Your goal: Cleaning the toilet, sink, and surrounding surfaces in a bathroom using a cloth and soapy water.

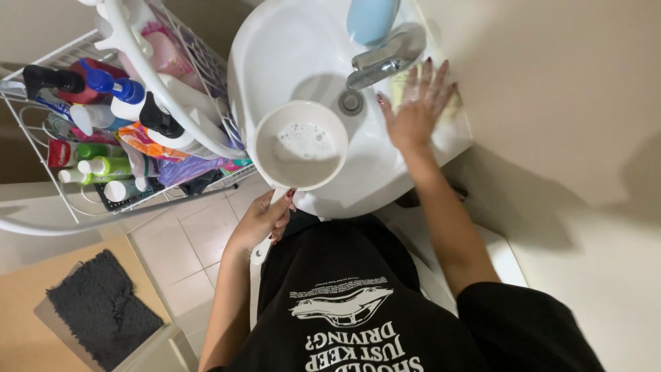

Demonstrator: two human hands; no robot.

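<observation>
Our left fingers [275, 213] wrap the scoop [301, 146] handle; its bowl points to 1 o'clock over the sink [275, 48]. Our right hand [415, 110] presses spread fingers on a yellow sponge [398, 86] at 3 o'clock.

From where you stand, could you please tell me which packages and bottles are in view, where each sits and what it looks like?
Spray bottle: rack top, white, blue trigger.
Second spray bottle: rack's left, red, black trigger.
Toothpaste tube: rack's lower left, red and white.
Green bottle: beside the tube, lying down, white cap.
Blue bottle: behind the tap, rounded, pale blue.
</observation>
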